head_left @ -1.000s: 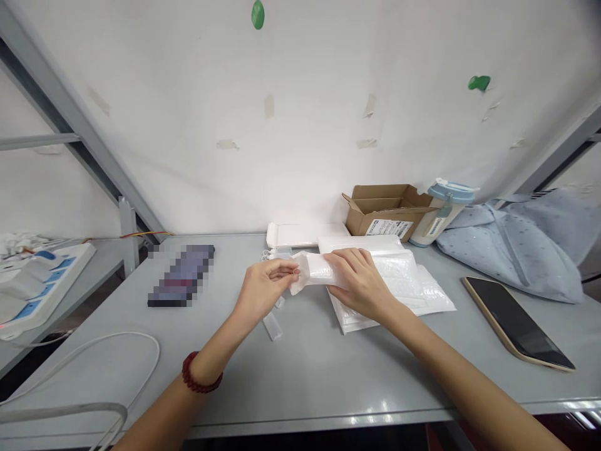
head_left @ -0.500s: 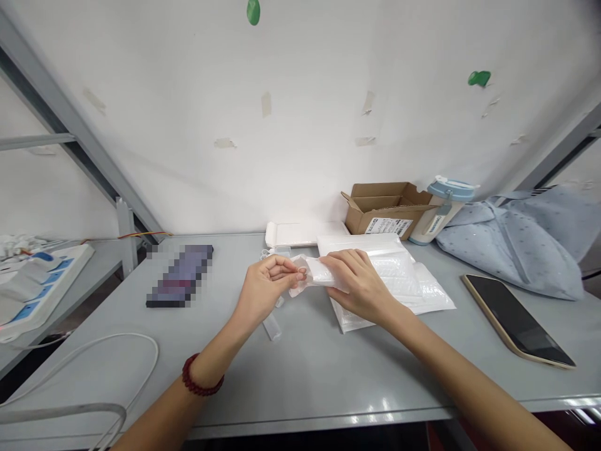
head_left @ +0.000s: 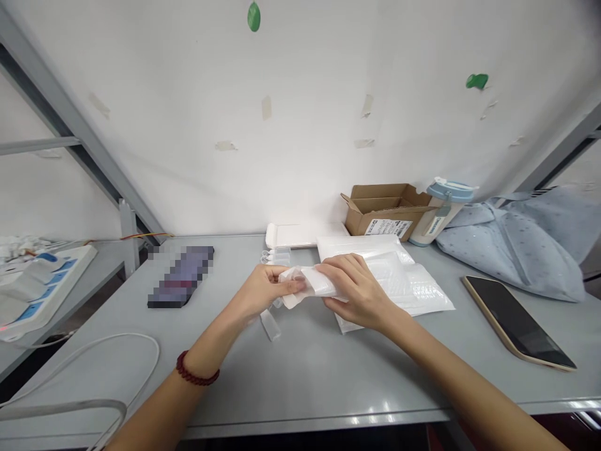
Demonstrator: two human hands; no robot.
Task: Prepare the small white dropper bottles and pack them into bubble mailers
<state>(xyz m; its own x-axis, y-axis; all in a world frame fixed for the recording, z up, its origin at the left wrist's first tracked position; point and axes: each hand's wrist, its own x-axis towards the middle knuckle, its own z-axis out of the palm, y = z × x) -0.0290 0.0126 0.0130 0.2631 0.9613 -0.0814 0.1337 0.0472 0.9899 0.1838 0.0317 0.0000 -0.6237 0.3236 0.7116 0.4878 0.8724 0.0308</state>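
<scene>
A small white translucent plastic pouch is held between my two hands above the table. My left hand has its fingers at the pouch's left end, the thumb pressed on the edge and some fingertips hidden behind it. Wrapped round the other end is my right hand. What the pouch contains, if anything, cannot be made out. White bubble mailers lie stacked under and beyond my right hand. Several small clear plastic pieces lie behind my left hand, and another clear piece lies in front of it.
A flat white box lies by the wall. Further right stand an open cardboard box, a blue-lidded cup and a light blue bag. Phones lie at right and left. A white cable crosses the left side.
My left hand has shifted slightly left, and its thumb now presses over the pouch's end, which looks more spread. The right hand keeps its hold, nearly in place.
</scene>
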